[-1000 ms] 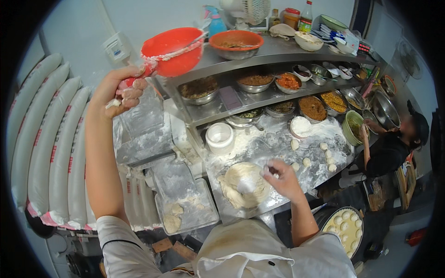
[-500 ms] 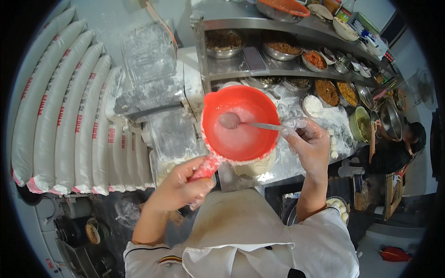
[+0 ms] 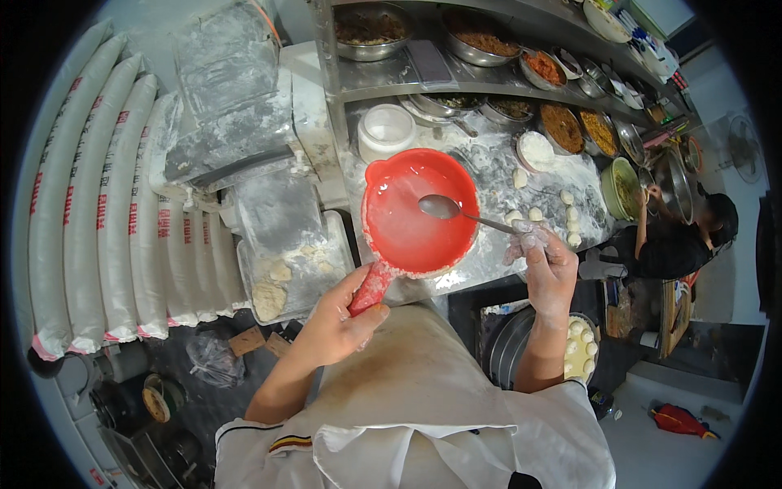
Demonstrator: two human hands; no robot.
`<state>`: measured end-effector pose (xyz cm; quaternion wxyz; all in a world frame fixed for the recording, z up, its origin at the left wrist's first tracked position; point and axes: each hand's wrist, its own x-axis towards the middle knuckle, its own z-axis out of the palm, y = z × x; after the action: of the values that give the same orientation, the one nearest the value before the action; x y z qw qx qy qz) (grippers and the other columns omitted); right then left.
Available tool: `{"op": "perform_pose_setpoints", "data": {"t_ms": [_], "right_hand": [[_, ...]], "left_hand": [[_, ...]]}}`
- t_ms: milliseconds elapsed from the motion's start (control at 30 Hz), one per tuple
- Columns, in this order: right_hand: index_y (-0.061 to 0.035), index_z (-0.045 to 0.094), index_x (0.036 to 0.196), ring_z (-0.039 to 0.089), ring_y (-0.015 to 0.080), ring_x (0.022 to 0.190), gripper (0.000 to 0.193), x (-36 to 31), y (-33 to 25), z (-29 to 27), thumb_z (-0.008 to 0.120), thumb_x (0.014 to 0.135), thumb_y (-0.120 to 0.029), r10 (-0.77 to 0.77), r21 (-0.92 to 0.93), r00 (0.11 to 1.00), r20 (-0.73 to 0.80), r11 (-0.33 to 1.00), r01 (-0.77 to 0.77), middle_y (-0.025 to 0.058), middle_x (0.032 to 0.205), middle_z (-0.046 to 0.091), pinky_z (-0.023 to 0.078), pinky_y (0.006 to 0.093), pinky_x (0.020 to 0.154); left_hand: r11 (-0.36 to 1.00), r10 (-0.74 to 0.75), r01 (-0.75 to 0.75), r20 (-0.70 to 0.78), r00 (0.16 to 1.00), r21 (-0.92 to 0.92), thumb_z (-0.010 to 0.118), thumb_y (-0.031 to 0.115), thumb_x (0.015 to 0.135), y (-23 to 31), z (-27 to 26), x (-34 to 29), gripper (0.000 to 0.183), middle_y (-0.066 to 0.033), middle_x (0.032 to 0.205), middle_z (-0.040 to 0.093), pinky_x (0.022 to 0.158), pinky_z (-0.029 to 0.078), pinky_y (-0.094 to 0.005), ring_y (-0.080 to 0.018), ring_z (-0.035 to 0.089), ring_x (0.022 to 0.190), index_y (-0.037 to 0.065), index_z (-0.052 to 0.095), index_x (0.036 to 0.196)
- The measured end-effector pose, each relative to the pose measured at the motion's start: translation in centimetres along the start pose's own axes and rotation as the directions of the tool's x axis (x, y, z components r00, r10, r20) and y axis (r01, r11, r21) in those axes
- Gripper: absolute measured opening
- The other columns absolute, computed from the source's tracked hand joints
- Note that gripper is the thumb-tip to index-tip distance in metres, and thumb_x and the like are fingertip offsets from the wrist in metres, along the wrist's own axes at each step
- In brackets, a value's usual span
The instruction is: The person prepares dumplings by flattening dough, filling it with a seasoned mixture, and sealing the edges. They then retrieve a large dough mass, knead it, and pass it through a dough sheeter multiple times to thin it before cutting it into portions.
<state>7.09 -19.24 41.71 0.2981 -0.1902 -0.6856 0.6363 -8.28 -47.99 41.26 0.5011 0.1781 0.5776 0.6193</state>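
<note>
Floury tbl [image 3: 487, 163] | red dipper [image 3: 378, 196] – hdl [image 3: 373, 287] lower-L, L fingers [image 3: 365, 321] grip | spoon [image 3: 440, 207] – tip upper-L, R fingers [image 3: 536, 265] pinch

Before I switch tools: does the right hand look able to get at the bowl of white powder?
Probably yes: only small dough balls seem to lie between the right hand and the bowl of white powder. The hand holds a spoon, though, so its grip is taken.
</note>
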Motion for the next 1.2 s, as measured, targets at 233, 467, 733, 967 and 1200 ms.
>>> {"op": "perform_pose_setpoints", "data": {"t_ms": [233,467,733,967,1200], "right_hand": [[0.0115,0.069,0.112,0.065,0.0164,0.076,0.021,-1.4,4.3,-1.0,0.059,0.102,-0.004,0.204,0.013,0.973,-0.11,0.979,-0.204,0.012,0.093,0.07,0.054,0.0304,0.069],[0.0105,0.067,0.116,0.066,0.0176,0.084,0.022,-2.5,13.8,-8.0,0.06,0.102,-0.005,0.301,0.358,0.938,-0.175,0.906,-0.224,0.0126,0.097,0.071,0.054,0.032,0.075],[0.0096,0.068,0.117,0.067,0.0169,0.089,0.021,-2.8,3.4,-3.9,0.062,0.1,-0.001,0.201,0.347,0.961,-0.191,0.93,-0.126,0.0111,0.103,0.072,0.055,0.0304,0.081],[0.0107,0.069,0.116,0.068,0.0167,0.084,0.022,-2.6,1.3,-2.9,0.062,0.099,-0.002,0.132,0.24,0.975,-0.178,0.967,-0.087,0.0111,0.097,0.072,0.055,0.0296,0.077],[0.0098,0.07,0.112,0.066,0.0144,0.073,0.02,4.3,-2.5,2.6,0.064,0.098,-0.003,-0.016,0.022,1.0,-0.017,1.0,0.016,0.0095,0.091,0.07,0.053,0.0282,0.067]], "left_hand": [[1.0,-0.011,0.011,-0.011,1.0,-0.004,0.062,0.002,0.098,-0.3,-0.3,0.3,0.059,0.0014,0.082,0.057,0.052,0.042,-0.0246,-0.0059,0.05,0.057,0.002,0.042,0.154],[1.0,0.011,-0.011,-0.057,0.998,-0.001,0.062,0.002,0.097,-2.9,-2.6,1.4,0.058,0.0008,0.074,0.055,0.049,0.042,-0.0256,-0.0072,0.05,0.053,0.002,0.044,0.152],[0.999,-0.028,0.025,-0.192,0.981,-0.023,0.061,0.002,0.096,-3.7,-5.3,1.6,0.054,0.0008,0.07,0.054,0.047,0.04,-0.0254,-0.0074,0.049,0.05,0.0,0.049,0.149],[0.996,-0.047,0.034,-0.168,0.985,-0.082,0.062,0.007,0.094,0.1,-5.3,1.5,0.042,-0.0008,0.066,0.054,0.043,0.04,-0.0252,-0.0074,0.045,0.047,-0.004,0.057,0.134],[0.962,-0.124,0.081,-0.153,0.98,-0.261,0.067,0.008,0.088,8.0,-1.9,0.8,0.035,-0.0044,0.068,0.054,0.037,0.036,-0.0248,-0.0094,0.045,0.045,-0.006,0.063,0.12]]}}
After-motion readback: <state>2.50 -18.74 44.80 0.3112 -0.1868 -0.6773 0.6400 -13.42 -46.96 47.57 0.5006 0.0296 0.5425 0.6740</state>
